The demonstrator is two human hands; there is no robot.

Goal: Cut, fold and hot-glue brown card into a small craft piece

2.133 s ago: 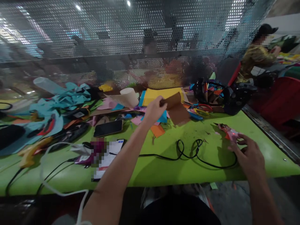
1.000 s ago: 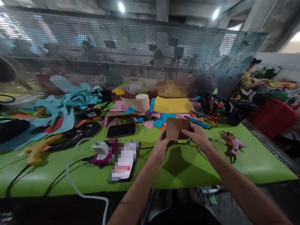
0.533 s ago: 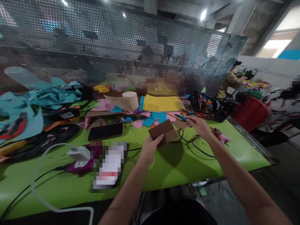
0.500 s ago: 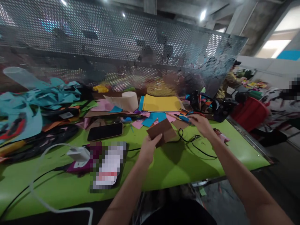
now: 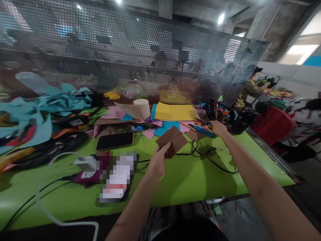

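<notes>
Brown card [image 5: 173,141], creased, in L hand [image 5: 158,162], held up over green table [image 5: 185,184], nr middle. L grip clamped on card's near-L edge: thumb on top, other fingers mostly hidden underneath. Card tilted, one corner twd back of table.

R arm stretched fwd & right; R hand [image 5: 220,129] palm down at tool clutter, just beyond R end of blue cutter [image 5: 204,131]. Fingertips partly hidden among tools; can't make out whether R fingers are together, apart or gripping anything.

Black cord [image 5: 220,166] loops on table btwn the two arms, part of it passing behind card. Behind card: blue & pink paper scraps, then yellow paper stack [image 5: 173,112] w/ blue sheet showing at its L edge. Paper roll [image 5: 141,108] just L of stack, partly unrolled.

L of L hand: dark-screened phone [image 5: 115,141] lying flat; nearer, lit phone [image 5: 119,175], screen pixelated. Next to it, purple power strip [image 5: 87,178] w/ white plug [image 5: 86,164] in it. Far L: heap of teal scraps [image 5: 60,100].

Bkgd: perforated metal screen [image 5: 125,50] along back; at R, co-worker [image 5: 247,92] in cap, seen side-on, well apart.
</notes>
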